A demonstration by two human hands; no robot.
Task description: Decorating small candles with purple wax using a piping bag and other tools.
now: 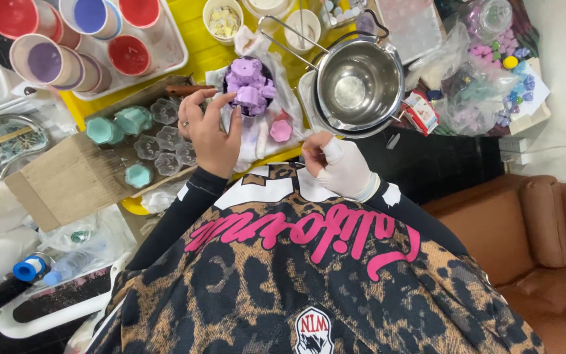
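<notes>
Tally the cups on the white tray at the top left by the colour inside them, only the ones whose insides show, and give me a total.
Red cups: 3
Blue cup: 1
Purple cup: 1
Total: 5

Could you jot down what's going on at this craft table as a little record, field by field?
Left hand: bare, fingers curled, beside a small clear flower-shaped mould
Right hand: in a white glove, fingertips pinched, what they hold too small to tell
Between the hands: dark bowl heaped with purple flower-shaped pieces
Nearby: pink flower piece; empty steel pot
Left side: teal flower pieces on cardboard; cups of coloured liquid on a white tray
</notes>
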